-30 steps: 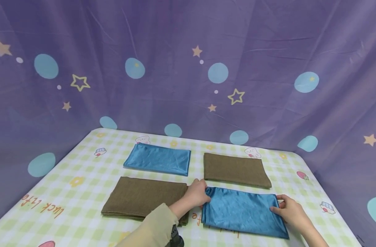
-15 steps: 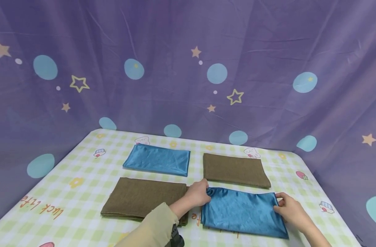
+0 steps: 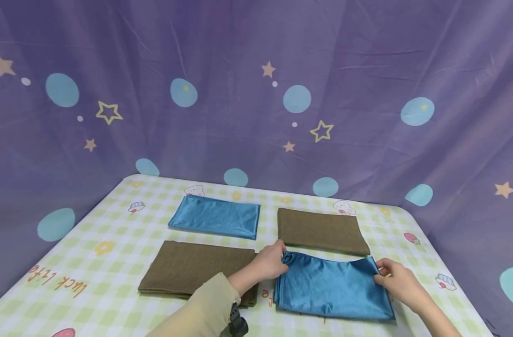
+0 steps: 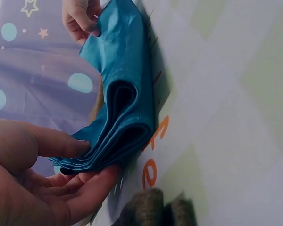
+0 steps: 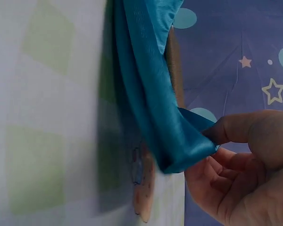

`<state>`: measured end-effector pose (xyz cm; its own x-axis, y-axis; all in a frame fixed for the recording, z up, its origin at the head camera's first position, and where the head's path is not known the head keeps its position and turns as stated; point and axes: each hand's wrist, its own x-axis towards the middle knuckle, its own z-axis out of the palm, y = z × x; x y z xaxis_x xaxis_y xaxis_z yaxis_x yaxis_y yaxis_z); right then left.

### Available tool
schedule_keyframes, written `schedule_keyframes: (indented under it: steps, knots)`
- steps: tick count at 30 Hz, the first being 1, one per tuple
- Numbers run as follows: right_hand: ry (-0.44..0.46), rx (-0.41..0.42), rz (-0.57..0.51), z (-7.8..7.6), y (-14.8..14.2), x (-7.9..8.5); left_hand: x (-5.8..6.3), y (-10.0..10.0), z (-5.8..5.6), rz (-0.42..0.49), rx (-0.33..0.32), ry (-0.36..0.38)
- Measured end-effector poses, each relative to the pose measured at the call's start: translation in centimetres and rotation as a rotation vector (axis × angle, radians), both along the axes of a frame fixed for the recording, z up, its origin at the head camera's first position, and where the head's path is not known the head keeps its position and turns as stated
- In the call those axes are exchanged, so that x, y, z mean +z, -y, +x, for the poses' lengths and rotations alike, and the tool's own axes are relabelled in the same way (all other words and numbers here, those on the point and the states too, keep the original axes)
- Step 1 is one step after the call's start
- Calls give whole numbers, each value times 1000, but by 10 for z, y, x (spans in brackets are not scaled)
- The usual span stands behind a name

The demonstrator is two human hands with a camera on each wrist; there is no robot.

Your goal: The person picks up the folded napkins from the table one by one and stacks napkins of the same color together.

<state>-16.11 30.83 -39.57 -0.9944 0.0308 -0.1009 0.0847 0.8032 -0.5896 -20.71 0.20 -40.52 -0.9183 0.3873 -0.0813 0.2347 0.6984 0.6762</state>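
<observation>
A shiny blue folded cloth point(image 3: 330, 288) lies at the front right, its far edge raised a little at both corners. My left hand point(image 3: 270, 262) pinches its far left corner; in the left wrist view the thumb and fingers point(image 4: 92, 188) clasp several stacked layers of the cloth point(image 4: 125, 52). At the far right corner my right hand point(image 3: 401, 283) pinches the edge between thumb and fingers, and the right wrist view has that corner of the cloth point(image 5: 153, 94) lifted off the table. Under my left forearm lies a brown folded cloth point(image 3: 193, 267), partly covered.
Behind sit a second blue folded cloth point(image 3: 216, 216) on the left and a second brown folded cloth point(image 3: 321, 230) on the right. All rest on a table with a green-checked cover point(image 3: 113, 281). A purple printed curtain point(image 3: 239, 56) hangs around the table.
The far edge of the front blue cloth has risen slightly, with both hands shifting a little up and away. The right thumb has moved toward the cloth's corner. The other cloths stay put.
</observation>
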Motion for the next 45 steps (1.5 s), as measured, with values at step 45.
schedule_keyframes:
  steps: [45]
  knots:
    - [-134,107,-229,-65,79,20,33,85,-49,179,170,-122]
